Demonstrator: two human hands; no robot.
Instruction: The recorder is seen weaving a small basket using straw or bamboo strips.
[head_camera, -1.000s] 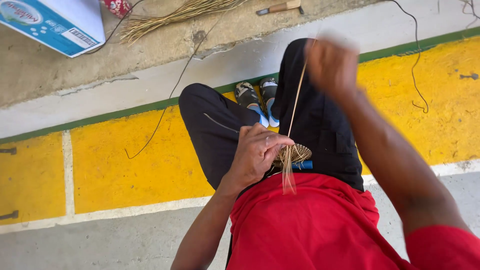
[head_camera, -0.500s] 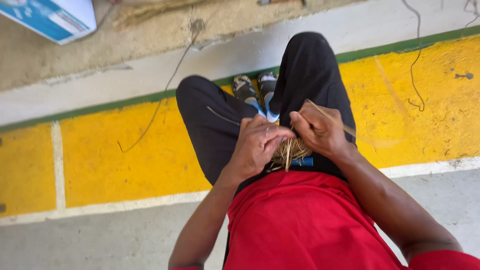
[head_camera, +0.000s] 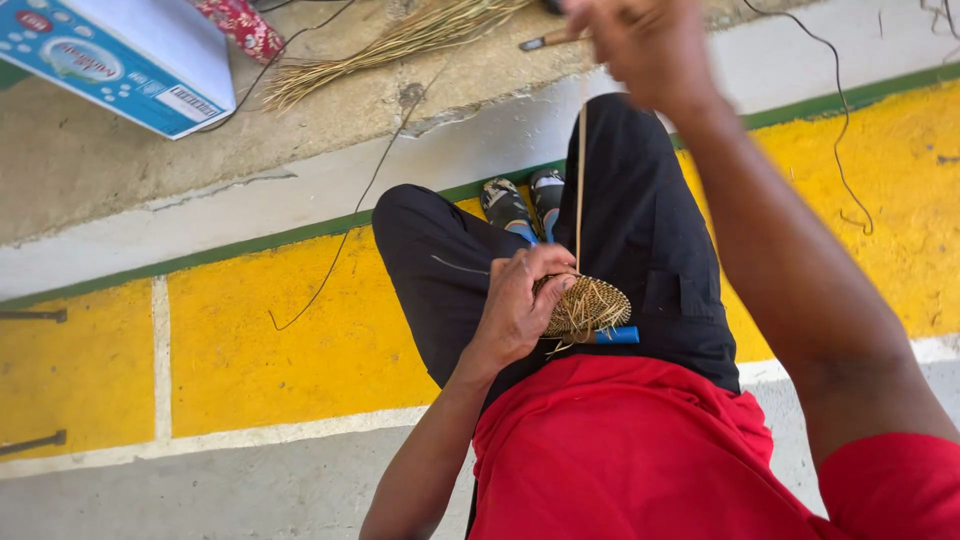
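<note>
a small round woven straw disc sits on the person's lap, on the black trousers, just above a blue-handled tool that lies against its near edge. the left hand curls over the disc's left side, fingers closed and pressing it down, which looks meant to keep the weave from turning. a single straw strand rises straight from the disc, taut, to the right hand, which is raised far up near the top edge and closed around the strand's upper end; holding it high seems to draw the strand tight through the weave.

the person sits with knees bent, wearing a red shirt, feet in dark sandals on a yellow painted floor band. farther off, on the bare concrete, a bundle of loose straw lies within reach, with a wooden-handled tool at its right and a blue and white carton at far left. thin dark cords trail across the floor.
</note>
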